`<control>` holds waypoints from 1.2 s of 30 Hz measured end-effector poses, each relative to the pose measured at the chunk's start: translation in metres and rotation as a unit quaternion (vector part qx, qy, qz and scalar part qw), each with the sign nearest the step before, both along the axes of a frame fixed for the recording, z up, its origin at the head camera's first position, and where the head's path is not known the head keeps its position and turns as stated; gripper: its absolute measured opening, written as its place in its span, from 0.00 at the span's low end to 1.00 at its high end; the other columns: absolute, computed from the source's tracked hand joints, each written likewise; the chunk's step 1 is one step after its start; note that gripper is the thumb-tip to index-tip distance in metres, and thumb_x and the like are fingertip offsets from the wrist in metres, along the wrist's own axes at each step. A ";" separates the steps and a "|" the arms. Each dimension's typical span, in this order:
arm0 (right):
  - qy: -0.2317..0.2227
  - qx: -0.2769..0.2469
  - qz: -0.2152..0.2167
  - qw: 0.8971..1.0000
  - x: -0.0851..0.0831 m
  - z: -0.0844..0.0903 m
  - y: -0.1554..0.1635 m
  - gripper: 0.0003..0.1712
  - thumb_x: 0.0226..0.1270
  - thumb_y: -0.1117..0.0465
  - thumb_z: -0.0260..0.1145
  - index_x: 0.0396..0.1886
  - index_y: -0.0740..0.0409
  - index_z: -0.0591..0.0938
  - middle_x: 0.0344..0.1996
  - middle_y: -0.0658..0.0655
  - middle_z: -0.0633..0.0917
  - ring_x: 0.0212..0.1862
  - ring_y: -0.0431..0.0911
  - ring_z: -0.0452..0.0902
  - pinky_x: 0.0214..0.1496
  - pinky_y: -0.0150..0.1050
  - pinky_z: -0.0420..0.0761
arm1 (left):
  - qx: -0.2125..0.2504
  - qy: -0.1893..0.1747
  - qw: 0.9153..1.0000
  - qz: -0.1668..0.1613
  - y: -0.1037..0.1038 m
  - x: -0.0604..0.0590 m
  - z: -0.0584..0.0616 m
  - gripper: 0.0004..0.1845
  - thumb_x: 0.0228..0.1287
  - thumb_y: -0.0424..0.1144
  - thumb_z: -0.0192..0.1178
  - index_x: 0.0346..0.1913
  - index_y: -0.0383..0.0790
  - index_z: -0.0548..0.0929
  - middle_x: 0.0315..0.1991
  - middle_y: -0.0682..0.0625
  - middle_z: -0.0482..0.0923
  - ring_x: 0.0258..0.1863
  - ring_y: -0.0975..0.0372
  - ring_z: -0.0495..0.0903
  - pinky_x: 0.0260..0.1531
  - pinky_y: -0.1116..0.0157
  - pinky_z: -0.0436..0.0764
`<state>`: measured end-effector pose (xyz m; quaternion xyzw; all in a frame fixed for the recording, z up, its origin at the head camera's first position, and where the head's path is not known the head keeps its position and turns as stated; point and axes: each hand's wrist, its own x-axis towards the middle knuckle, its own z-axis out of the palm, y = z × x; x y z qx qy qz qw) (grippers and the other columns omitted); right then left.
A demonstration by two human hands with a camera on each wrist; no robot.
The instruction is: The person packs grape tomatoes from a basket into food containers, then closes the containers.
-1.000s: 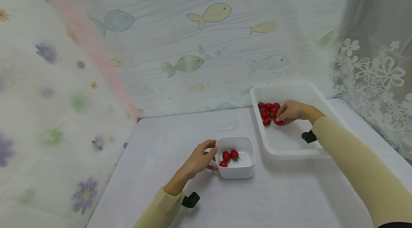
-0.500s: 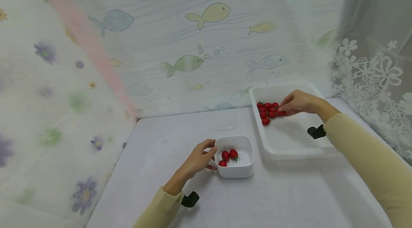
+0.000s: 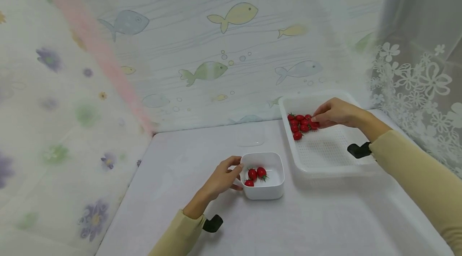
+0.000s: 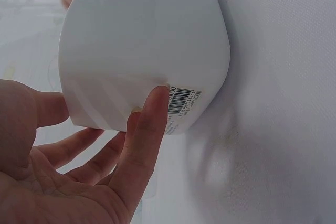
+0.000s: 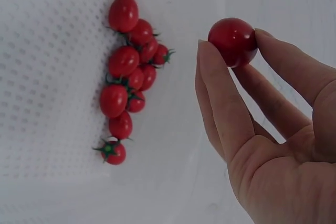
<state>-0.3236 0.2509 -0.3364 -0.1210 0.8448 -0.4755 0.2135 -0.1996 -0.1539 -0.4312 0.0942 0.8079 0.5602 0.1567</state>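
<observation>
My right hand [image 3: 335, 113] pinches a cherry tomato [image 5: 232, 42] between thumb and fingertips, above the white perforated basket [image 3: 298, 159]. Below and beside it, several more cherry tomatoes [image 5: 124, 61] with green stems lie clustered against the basket's left wall. My left hand [image 3: 223, 177] holds a small white square container [image 3: 264, 192] at its left side. In the left wrist view the thumb meets the rim, while the other fingers lie along the outer wall near a barcode label [image 4: 182, 102]. Inside the container sit three cherry tomatoes [image 3: 261, 172].
A flat transparent piece [image 3: 250, 139] lies on the white-covered table [image 3: 195, 147], behind the container. Curtains printed with fish [image 3: 203, 72] and flowers [image 3: 94, 220] border the table at the back and left. A lace-patterned curtain [image 3: 418, 83] hangs at the right.
My right hand has risen and drawn slightly back from the tomato cluster, now with one cherry tomato pinched in its fingers. My left hand and the container stay in place.
</observation>
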 end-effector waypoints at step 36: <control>0.021 -0.079 0.028 0.996 0.071 0.004 -0.060 0.19 0.71 0.62 0.70 0.55 0.71 0.83 0.51 0.65 0.84 0.50 0.52 0.85 0.58 0.46 0.86 | 0.001 -0.002 1.000 -0.003 0.001 0.000 0.002 0.21 0.81 0.43 0.52 0.70 0.41 0.73 0.67 0.40 0.71 0.46 0.46 0.82 0.35 0.58 0.91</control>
